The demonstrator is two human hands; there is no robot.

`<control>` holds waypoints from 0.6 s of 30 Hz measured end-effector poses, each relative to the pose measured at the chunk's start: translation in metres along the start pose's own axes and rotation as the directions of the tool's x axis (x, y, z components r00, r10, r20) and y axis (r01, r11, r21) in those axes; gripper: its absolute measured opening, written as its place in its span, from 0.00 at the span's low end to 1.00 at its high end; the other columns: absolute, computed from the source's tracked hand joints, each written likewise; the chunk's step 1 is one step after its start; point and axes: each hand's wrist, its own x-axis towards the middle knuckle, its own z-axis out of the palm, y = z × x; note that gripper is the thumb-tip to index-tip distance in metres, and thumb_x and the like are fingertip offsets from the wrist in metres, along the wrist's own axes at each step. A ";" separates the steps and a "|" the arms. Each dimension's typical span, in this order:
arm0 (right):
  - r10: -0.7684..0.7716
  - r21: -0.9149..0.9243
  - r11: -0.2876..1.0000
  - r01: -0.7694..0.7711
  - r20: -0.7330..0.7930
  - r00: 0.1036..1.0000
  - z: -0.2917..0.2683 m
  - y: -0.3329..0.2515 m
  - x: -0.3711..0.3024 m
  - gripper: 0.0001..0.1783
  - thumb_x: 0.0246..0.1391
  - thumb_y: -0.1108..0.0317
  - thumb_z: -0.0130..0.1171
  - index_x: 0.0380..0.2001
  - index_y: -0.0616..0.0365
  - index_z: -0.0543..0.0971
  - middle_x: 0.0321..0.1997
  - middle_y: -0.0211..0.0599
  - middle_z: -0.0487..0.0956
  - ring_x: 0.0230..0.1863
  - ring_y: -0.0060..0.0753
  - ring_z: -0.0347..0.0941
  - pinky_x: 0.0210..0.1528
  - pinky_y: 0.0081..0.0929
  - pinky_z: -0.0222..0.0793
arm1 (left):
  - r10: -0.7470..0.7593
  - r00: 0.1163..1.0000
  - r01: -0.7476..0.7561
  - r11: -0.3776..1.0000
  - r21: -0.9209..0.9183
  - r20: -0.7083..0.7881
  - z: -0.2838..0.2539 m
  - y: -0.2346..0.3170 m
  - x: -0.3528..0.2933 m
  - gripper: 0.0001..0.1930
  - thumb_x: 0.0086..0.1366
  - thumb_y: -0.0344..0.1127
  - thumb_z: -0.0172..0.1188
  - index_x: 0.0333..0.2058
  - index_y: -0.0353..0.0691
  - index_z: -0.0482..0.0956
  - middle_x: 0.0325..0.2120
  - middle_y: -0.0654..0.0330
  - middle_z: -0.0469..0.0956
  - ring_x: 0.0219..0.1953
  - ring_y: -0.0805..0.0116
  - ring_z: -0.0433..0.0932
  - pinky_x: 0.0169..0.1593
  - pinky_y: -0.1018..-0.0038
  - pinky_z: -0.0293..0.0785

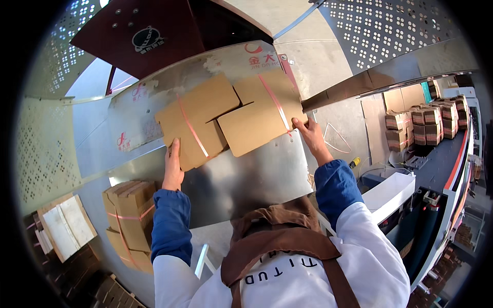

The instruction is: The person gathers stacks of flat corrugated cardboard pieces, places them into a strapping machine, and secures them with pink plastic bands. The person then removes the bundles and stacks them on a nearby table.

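A flat bundle of brown cardboard blanks (251, 131) lies tilted across a metal worktop (246, 174). Two pink straps run across it, a left strap (190, 123) and a right strap (273, 100). Slots and overlapping flaps show in its middle. My left hand (174, 167) grips the near left corner, thumb on top and the other fingers mostly hidden underneath. At the right edge, my right hand (312, 136) pinches the cardboard with its thumb over the top. Blue sleeve covers reach up both forearms.
Behind the worktop rises a dark red machine panel (154, 31). Strapped cardboard bundles (131, 210) stand on the floor at lower left, beside a stack with a white sheet (67, 226). To the right, a conveyor (436, 159) carries several bundles, near a white trough (390, 195).
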 end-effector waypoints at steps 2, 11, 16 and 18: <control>-0.021 0.113 0.993 0.025 -0.035 0.999 0.002 -0.002 0.002 0.33 0.53 0.45 0.63 0.41 0.72 0.74 0.31 0.38 0.80 0.32 0.26 0.72 0.39 0.25 0.68 | -0.002 1.000 0.002 1.000 0.006 0.021 0.000 0.001 0.021 0.33 0.65 0.50 0.60 0.60 0.36 0.62 0.57 0.58 0.67 0.58 0.66 0.67 0.58 0.67 0.69; 0.007 0.102 0.995 0.014 -0.208 0.978 -0.015 0.039 0.012 0.32 0.51 0.49 0.66 0.43 0.70 0.72 0.34 0.38 0.76 0.36 0.28 0.70 0.41 0.25 0.66 | 0.059 0.993 -0.065 0.996 0.060 0.100 0.035 -0.005 0.052 0.30 0.65 0.50 0.60 0.57 0.34 0.66 0.53 0.59 0.71 0.54 0.70 0.71 0.55 0.73 0.70; -0.698 -0.523 0.691 0.498 -0.307 0.647 -0.008 -0.003 -0.022 0.23 0.45 0.69 0.68 0.45 0.63 0.73 0.49 0.51 0.75 0.48 0.50 0.72 0.51 0.39 0.68 | 0.048 0.996 -0.054 0.995 0.085 0.072 0.028 -0.003 0.047 0.28 0.65 0.50 0.60 0.55 0.34 0.69 0.49 0.60 0.74 0.51 0.71 0.73 0.54 0.75 0.70; -0.875 -0.425 0.469 0.774 -0.105 0.472 0.007 -0.051 -0.014 0.24 0.42 0.74 0.68 0.44 0.58 0.73 0.53 0.46 0.73 0.53 0.52 0.69 0.54 0.44 0.65 | 0.021 0.996 -0.028 0.996 0.087 0.087 0.022 -0.007 0.051 0.29 0.65 0.50 0.60 0.56 0.34 0.68 0.50 0.60 0.73 0.51 0.71 0.73 0.53 0.74 0.71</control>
